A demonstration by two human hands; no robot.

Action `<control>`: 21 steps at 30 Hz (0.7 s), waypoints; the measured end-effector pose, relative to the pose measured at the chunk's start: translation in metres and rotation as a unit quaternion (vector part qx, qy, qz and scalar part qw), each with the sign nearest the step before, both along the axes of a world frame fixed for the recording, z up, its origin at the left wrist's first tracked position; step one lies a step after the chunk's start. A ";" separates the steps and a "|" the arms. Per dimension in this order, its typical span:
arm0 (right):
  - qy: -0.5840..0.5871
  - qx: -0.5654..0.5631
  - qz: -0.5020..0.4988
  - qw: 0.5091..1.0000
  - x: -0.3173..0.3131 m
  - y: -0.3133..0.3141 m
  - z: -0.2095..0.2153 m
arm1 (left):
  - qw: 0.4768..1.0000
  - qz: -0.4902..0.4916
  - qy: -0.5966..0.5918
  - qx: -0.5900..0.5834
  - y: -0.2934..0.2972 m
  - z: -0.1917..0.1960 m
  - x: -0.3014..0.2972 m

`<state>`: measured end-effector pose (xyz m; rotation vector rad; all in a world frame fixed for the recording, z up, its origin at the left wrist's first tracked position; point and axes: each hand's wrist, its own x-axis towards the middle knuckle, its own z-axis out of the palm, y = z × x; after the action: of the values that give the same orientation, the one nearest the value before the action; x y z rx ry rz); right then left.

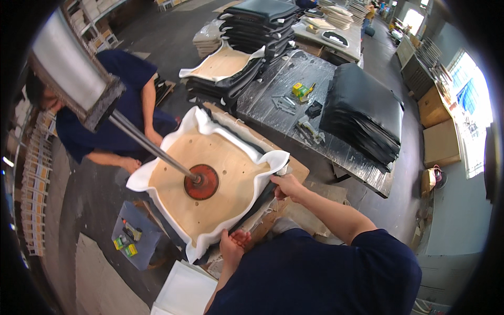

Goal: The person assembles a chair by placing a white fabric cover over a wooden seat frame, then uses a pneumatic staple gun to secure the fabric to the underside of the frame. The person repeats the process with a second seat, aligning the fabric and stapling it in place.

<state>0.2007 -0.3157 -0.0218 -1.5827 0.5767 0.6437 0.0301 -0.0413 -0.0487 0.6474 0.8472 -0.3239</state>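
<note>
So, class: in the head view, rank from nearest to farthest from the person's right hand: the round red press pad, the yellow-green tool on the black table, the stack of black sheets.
From the right hand:
1. Round red press pad, left.
2. Yellow-green tool, beyond.
3. Stack of black sheets, beyond, right; close to 2.

The plywood seat board (220, 173) lies open on top except at its centre, where a red press disc (201, 181) and slanting metal rod (147, 144) block passage. A seated co-worker (113, 113) crowds the far-left side; stacked black cushions (362, 113) close the right.
</note>
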 end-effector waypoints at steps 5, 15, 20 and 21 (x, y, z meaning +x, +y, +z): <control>-0.024 0.063 0.008 0.998 0.006 -0.001 -0.001 | 0.982 -0.083 -0.057 0.160 -0.007 0.014 -0.003; 0.024 0.117 0.149 0.982 0.035 -0.032 -0.012 | 0.445 -0.323 -0.411 0.727 -0.088 0.052 0.091; 0.048 0.264 0.243 0.932 0.053 -0.109 -0.025 | 0.435 -0.377 -0.334 0.746 -0.114 0.029 0.118; 0.045 0.265 0.188 0.945 0.066 -0.138 -0.018 | 0.449 -0.389 -0.312 0.741 -0.119 0.027 0.120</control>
<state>0.2662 -0.4536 -0.0396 -1.1579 0.1352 1.0641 0.1500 -0.1600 -0.0215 2.6883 -0.2472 -0.0160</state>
